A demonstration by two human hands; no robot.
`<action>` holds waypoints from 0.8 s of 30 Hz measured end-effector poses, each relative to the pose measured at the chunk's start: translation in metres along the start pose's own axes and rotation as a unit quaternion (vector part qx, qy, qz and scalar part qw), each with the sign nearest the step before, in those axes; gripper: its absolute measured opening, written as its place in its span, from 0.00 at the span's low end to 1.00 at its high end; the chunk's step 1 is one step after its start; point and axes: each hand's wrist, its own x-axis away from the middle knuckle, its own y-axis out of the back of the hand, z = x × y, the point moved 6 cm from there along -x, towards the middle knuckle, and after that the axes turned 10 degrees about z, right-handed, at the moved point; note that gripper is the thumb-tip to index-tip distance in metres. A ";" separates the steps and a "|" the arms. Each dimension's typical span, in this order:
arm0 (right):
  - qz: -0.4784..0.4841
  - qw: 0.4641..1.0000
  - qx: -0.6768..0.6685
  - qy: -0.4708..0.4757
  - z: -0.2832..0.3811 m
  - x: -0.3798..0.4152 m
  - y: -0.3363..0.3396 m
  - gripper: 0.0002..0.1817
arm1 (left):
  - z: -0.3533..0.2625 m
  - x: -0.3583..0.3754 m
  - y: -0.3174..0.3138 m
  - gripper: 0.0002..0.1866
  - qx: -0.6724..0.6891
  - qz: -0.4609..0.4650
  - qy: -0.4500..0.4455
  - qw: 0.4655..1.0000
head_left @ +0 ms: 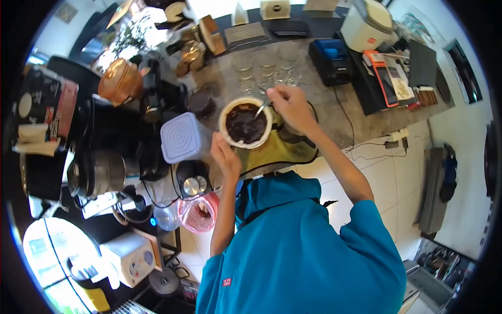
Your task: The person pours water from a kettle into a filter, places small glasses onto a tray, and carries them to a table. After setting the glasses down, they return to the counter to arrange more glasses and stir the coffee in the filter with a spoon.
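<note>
A pale round bowl (pixel 223 121) holds a dark, glossy brown mixture (pixel 246 127) near the front edge of the counter. At its lower left side, my left hand (pixel 226 156) rests with the fingers pressed together against the wall. The fingers of my right hand (pixel 290 107) are closed on the handle of a metal spoon (pixel 260 110), whose tip dips into the mixture. A yellow-green cloth (pixel 295 152) with a dark border lies under and beside the bowl.
Several clear glasses (pixel 267 65) stand beyond the bowl. A lilac lidded container (pixel 181 138) is to the left, near a copper-coloured pot (pixel 120 81). Further right are a black printer (pixel 330 62) with a trailing cable and an orange card terminal (pixel 381 78).
</note>
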 end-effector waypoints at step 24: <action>0.028 0.993 0.109 0.042 0.030 -0.001 0.004 0.16 | 0.010 -0.015 -0.008 0.28 0.091 -0.076 0.012 0.993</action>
